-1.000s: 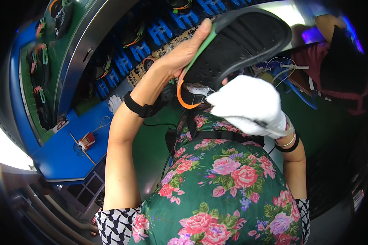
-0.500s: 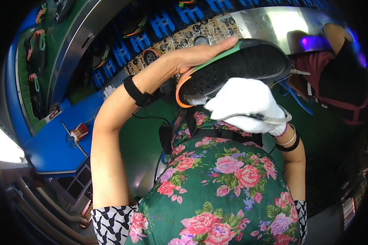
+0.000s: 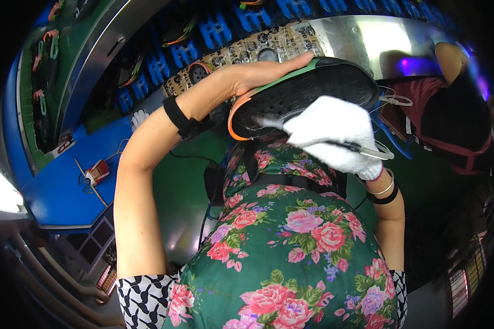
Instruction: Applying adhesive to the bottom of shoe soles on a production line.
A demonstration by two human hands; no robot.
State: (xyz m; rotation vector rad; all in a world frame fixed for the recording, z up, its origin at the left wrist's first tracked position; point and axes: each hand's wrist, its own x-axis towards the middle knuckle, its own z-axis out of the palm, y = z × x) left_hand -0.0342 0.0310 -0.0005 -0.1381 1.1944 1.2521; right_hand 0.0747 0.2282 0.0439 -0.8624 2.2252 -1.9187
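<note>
Where a green belt [image 3: 68,68] runs far left of the black shoe [image 3: 291,94], dark footwear [image 3: 48,71] with pink and green strips lies beside a curved metal rail [image 3: 99,71]. Nearer, low on the shoe's left, a blue table [image 3: 55,200] carries a small red-and-white thing [image 3: 97,172] with a thin stick behind it; a white glove [image 3: 139,119] lies near the table's far corner. Beyond the shoe stand blue racks [image 3: 217,32], and between them and it a brown taped surface [image 3: 236,56] bears a round grey cup-like piece [image 3: 267,55], its contents impossible to tell. The bare left hand [image 3: 258,74] clasps the shoe's far rim, keeping it raised before the floral apron [image 3: 296,247]. At the shoe's near side, the gloved right hand [image 3: 332,134] is closed round a brush [image 3: 269,122], whose blurred bristles reach into the orange-rimmed heel end; the hand hides part of the interior. Just right of the shoe's toe hangs a white cord [image 3: 396,100], with dark red fabric [image 3: 422,90] further right.
</note>
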